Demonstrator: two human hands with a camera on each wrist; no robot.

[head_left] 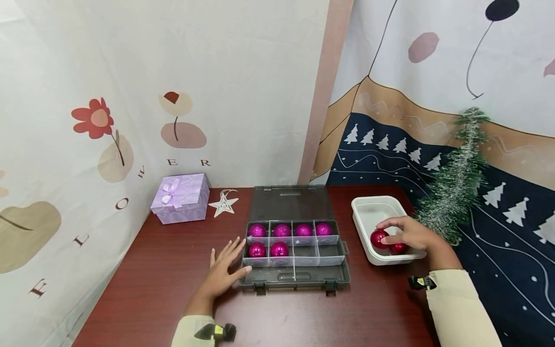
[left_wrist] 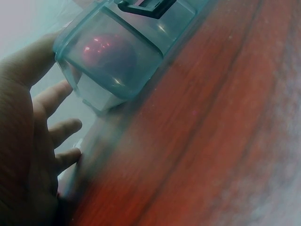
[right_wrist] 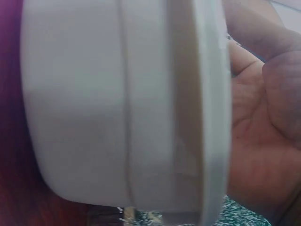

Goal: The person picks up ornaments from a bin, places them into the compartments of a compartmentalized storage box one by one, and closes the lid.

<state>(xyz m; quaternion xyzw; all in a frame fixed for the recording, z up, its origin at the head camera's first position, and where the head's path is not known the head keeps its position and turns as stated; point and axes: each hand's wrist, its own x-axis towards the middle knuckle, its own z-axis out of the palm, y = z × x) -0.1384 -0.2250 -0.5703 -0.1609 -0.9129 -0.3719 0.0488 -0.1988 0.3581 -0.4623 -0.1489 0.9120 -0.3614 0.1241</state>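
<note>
My left hand [head_left: 223, 275] lies with spread, straight fingers against the left side of a grey plastic compartment box [head_left: 322, 277], thumb at its front corner. The box's lid [head_left: 291, 205] is folded back. Glittery magenta baubles [head_left: 282, 230] fill the back row; two shiny magenta baubles [head_left: 279, 249] sit in the middle row's left cells. Over a white tub [head_left: 361, 226], my right hand [head_left: 409, 236] reaches in and pinches a shiny red bauble [head_left: 378, 238] between thumb and fingers. Another red bauble [head_left: 399, 248] lies partly hidden under that hand. The tub wall [right_wrist: 117, 103] hides the fingertips in the right wrist view.
A lilac gift box [head_left: 184, 198] with a bow stands at the back left of the brown table [head_left: 269, 318]. Beside it lies a white star ornament [head_left: 224, 204]. Behind the tub, on the right, rises a small frosted Christmas tree [head_left: 459, 178]. Printed cloth hangs behind the table.
</note>
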